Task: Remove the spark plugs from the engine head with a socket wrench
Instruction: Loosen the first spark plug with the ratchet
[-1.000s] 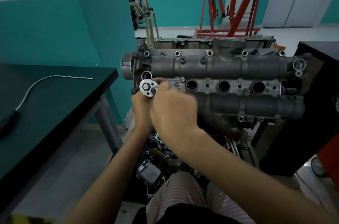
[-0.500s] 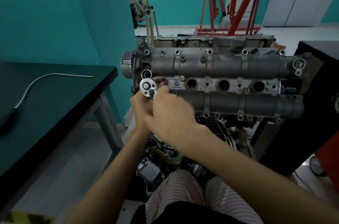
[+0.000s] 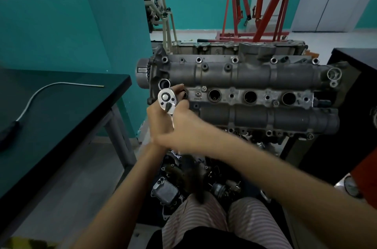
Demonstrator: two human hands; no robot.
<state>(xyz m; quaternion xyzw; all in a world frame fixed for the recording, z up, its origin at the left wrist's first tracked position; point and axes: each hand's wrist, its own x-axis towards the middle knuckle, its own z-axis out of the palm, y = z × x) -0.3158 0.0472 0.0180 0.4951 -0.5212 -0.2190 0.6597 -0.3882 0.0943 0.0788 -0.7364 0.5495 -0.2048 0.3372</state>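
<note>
The grey engine head [image 3: 255,77] lies across the middle of the view, with a row of round spark plug wells [image 3: 214,95] along its centre. The chrome socket wrench [image 3: 167,100] has its round ratchet head over the leftmost well. My left hand [image 3: 158,122] grips the wrench just below the ratchet head. My right hand [image 3: 183,126] wraps the handle from the right and hides most of it. The leftmost well and whatever hangs under the ratchet head are hidden by the tool and my fingers. No spark plug is visible.
A dark green table [image 3: 61,118] stands at the left, carrying a flexible tool with a black handle [image 3: 30,104]. A red engine hoist [image 3: 257,4] stands behind. A black bench [image 3: 355,106] sits at the right. Loose engine parts [image 3: 165,190] lie on the floor below.
Both hands have drawn the wrench slightly down and toward me, away from the head's face. The ratchet head has tilted a little and the engine's lower parts are more exposed.
</note>
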